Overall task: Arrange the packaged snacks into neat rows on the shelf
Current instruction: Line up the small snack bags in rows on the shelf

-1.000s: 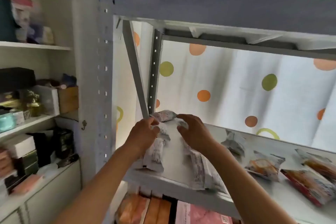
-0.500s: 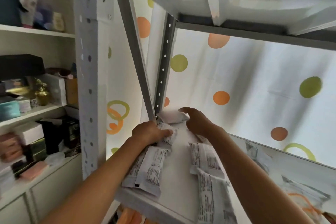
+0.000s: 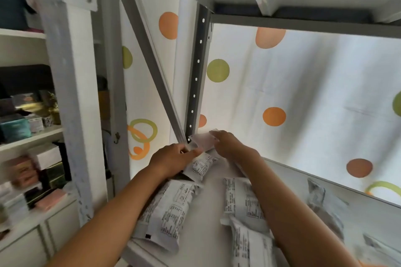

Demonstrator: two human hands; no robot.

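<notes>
Both hands now work at the shelf's (image 3: 208,243) back-left corner: our left hand (image 3: 171,161) and right hand (image 3: 227,144) apparently pinch the rearmost packet (image 3: 202,142), newly seated behind the second packet (image 3: 200,167), extending the left-edge row.

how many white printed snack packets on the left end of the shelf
5 clearly: back-corner packet held by both hands; one below it; front-left packet; one under the right forearm; front one. Blurred packets farther right; arms may hide more.
</notes>
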